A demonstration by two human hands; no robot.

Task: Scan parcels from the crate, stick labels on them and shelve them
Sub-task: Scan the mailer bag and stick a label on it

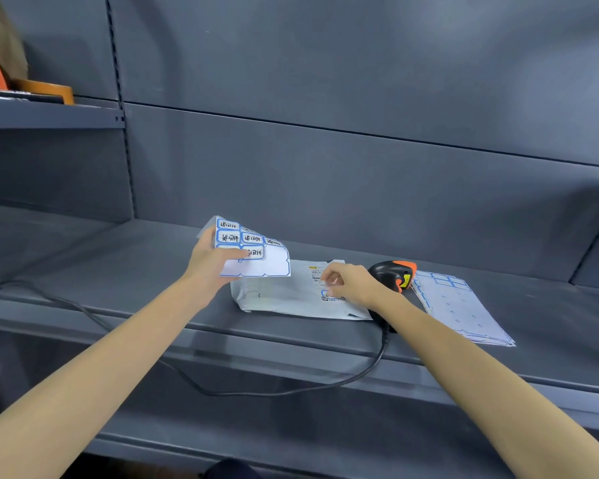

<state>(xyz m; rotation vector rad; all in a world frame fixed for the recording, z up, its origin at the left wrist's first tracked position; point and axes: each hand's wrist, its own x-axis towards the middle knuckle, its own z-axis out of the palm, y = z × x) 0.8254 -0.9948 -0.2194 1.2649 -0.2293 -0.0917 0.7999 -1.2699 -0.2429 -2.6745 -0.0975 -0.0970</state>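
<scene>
— While the left hand [212, 258] holds the label sheet [253, 252] up off the shelf [118, 271], what has my right got?
— As I see it from the head view, my right hand [351, 283] rests on the parcel [284, 295], its fingertips [331, 281] curled down onto the printed slip, beside a blue-edged label [327, 294] on the wrapper; whether they pinch anything I cannot tell
— And the left grip?
— Thumb across the front of the sheet, fingers behind, closed on it. Several blue-bordered labels with black writing sit on its upper part
— Where is the parcel?
— Flat on the grey shelf, between my hands. Just right of it lies the scanner [393, 274], black and orange, its cable [222, 388] drooping over the shelf edge, and beyond that a stack of used sheets [460, 305]
</scene>
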